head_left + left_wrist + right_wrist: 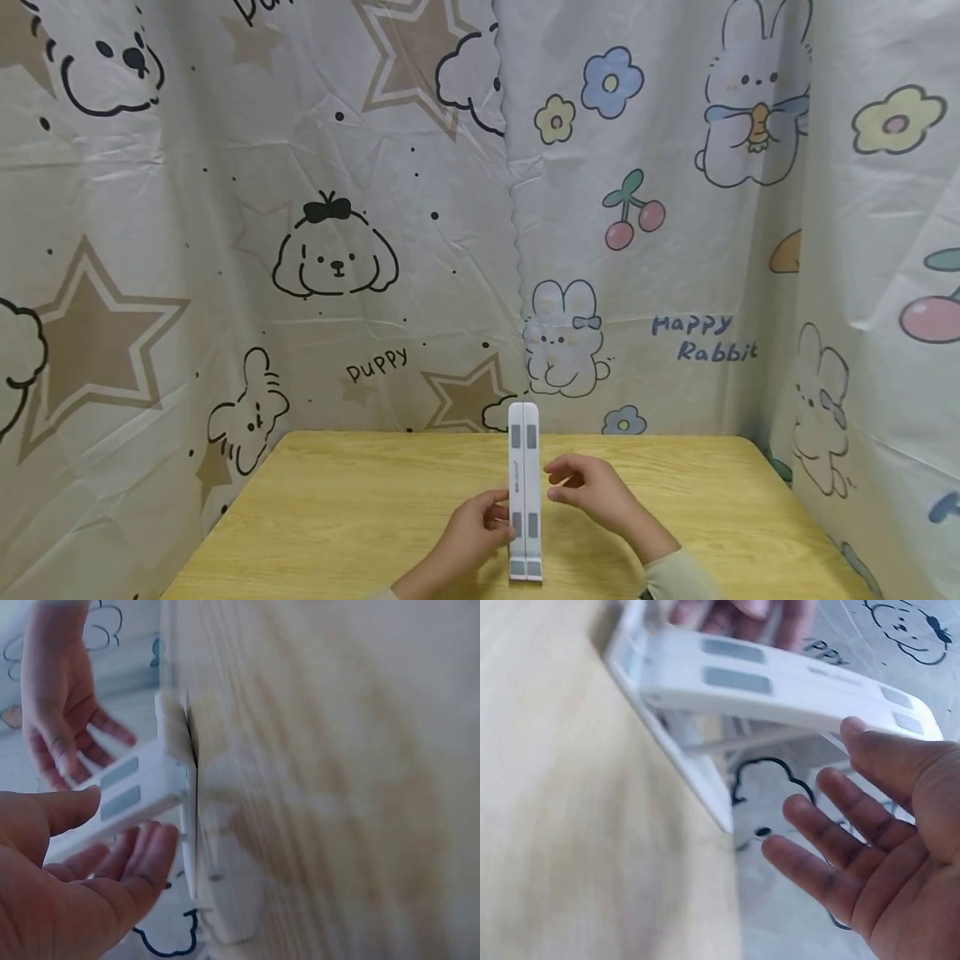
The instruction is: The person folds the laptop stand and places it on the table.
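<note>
A white folding laptop stand [524, 492] with grey pads stands on the table, its two long arms side by side. From the right wrist view, the stand [795, 686] slopes up from a thin base, with a strut underneath. My left hand [474, 532] is at its left side near the lower end; the thumb overlaps the edge in the head view, and contact is hard to tell. In the left wrist view the left hand's [97, 900] fingers are loosely bent below the stand. My right hand [596, 493] is to its right, fingers spread and apart from it.
The wood-grain table [360, 492] extends on both sides of the stand. Behind it and at the sides hangs a pale curtain [450, 283] printed with puppies, rabbits, stars and flowers, close to the table's back edge.
</note>
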A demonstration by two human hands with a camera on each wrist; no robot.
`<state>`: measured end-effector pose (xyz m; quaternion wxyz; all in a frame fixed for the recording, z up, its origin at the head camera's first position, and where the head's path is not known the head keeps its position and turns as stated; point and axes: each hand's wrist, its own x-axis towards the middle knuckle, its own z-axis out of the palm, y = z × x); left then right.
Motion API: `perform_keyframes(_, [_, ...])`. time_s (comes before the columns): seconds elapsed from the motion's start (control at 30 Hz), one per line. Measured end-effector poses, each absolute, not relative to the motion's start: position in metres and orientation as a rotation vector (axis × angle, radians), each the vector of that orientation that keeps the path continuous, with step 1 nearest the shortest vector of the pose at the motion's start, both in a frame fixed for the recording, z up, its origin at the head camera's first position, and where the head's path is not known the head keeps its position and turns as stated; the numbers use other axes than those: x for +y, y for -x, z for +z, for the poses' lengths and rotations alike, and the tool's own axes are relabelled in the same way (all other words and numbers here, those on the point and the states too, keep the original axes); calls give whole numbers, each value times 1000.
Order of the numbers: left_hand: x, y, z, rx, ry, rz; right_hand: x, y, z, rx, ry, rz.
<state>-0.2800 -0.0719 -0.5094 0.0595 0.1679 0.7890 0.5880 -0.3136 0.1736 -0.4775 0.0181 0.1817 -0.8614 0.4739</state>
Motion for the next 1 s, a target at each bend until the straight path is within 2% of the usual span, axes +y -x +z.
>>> perform_keyframes(0.17, [-71, 271, -508, 2419, -503, 1701, 186, 327, -447, -2652, -581, 1388])
perform_keyframes(0.5, [-67, 262, -515, 2462, -476, 1627, 182, 354, -401, -2598, -827, 1343])
perform_keyframes(0.73, [-62, 262, -515, 2510, -440, 1558, 169, 375, -385, -2648, -998, 1335])
perform_keyframes(1.0, [-60, 263, -520, 2563, -443, 1561, 164, 382, -384, -2772, -1126, 1370])
